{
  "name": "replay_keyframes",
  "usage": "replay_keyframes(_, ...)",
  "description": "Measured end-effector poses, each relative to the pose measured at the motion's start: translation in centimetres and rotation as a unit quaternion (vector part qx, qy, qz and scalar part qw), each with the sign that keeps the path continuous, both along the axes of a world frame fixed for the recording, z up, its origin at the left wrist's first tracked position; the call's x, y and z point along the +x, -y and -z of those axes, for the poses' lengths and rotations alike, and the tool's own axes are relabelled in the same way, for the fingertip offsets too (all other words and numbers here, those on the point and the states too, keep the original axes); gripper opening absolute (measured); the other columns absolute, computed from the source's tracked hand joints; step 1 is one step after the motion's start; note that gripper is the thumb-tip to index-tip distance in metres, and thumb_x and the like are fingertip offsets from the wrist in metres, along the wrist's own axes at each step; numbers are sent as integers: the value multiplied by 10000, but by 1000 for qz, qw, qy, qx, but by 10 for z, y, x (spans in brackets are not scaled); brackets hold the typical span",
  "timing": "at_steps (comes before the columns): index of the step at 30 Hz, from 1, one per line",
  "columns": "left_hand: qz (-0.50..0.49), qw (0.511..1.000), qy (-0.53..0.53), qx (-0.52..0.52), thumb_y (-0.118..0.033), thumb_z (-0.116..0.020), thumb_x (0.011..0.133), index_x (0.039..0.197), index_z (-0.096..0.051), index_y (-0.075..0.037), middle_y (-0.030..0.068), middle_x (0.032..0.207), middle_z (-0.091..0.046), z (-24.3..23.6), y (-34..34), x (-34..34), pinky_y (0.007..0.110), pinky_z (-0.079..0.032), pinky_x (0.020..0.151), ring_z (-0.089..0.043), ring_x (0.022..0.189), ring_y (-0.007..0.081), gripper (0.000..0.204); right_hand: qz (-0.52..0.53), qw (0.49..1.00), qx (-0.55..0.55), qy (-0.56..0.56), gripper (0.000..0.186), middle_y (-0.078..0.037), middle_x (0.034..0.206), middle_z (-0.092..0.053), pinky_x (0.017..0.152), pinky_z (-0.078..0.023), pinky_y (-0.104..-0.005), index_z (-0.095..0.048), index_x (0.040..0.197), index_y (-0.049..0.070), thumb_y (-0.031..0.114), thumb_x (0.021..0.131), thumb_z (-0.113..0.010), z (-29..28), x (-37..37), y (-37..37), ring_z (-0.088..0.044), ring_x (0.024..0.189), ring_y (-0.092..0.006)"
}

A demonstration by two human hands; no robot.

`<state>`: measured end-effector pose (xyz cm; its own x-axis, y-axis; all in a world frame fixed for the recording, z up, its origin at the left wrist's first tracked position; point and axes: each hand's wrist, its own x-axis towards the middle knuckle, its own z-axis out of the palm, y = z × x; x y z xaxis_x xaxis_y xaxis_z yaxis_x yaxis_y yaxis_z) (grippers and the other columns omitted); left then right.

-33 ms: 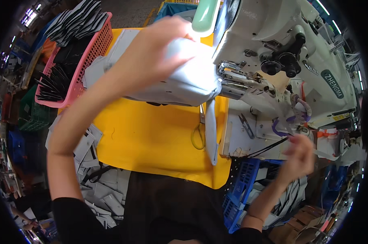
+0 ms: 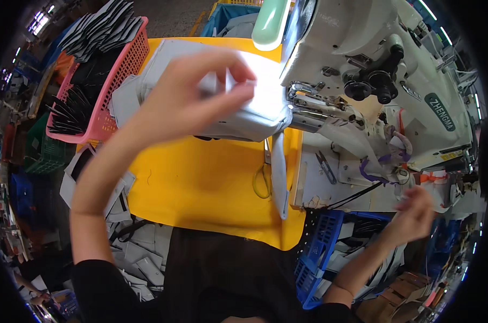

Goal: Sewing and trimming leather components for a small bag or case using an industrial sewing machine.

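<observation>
A light grey sewn fabric piece (image 2: 238, 125), boxy like a pouch, lies under the sewing machine (image 2: 351, 48), its right end at the presser foot. Over it hovers my left hand (image 2: 201, 89), blurred, thumb and fingers apart with nothing visible between them. A narrow grey strip (image 2: 279, 177) hangs from the piece's right corner toward me. My right hand (image 2: 413, 218) is at the right, fingers curled together, below the pale tape (image 2: 370, 153) that runs into the machine. Whether it pinches something is too blurred to make out.
Scissors (image 2: 263, 183) with yellow handles and thread snips (image 2: 326, 168) lie by the machine on the yellow work surface (image 2: 201, 183) and machine bed. A pink basket (image 2: 128, 67) of black and grey pieces stands left. Beside me are a blue crate (image 2: 315, 258) and grey pieces (image 2: 147, 269).
My left hand has drawn toward me from beside the green lamp-like part, its fingers curling inward. My right hand has shifted right and slightly nearer me. The grey piece has stayed put.
</observation>
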<state>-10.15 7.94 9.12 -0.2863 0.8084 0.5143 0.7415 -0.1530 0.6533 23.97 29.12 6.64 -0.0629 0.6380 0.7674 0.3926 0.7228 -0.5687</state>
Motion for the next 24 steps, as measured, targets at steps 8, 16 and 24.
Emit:
replay_keyframes(8, -35, 699, 688, -192, -117, -524, 1006, 1161, -647, 21, 172, 1022, -717, 175, 9, 42, 357, -573, 859, -708, 918, 277, 241, 164, 969, -73, 168, 290, -44, 903, -621, 648, -382, -226, -648, 1020, 39, 291, 1032, -504, -85, 110, -257, -518, 747, -117)
replay_keyframes(16, 240, 308, 888, 242, -300, -535, 991, 1442, -448, -73, 190, 1448, -493, 212, -69, 36, 554, -400, 1117, -502, 1300, 377, 512, 2, 989, -124, -78, 373, -116, 1164, -593, 839, -401, -250, -576, 1229, 0, 304, 1043, -467, -36, 152, -325, -541, 1002, -184)
replay_keyframes(24, -17, 430, 881, 199, -365, -578, 976, 1457, -452, -128, 135, 1468, -488, 191, -61, 41, 527, -371, 1141, -500, 1309, 333, 551, -20, 979, -115, -167, 515, -177, 1364, -588, 992, -431, -271, -522, 1406, -33, 331, 1050, -445, -17, 171, -365, -578, 1189, -237)
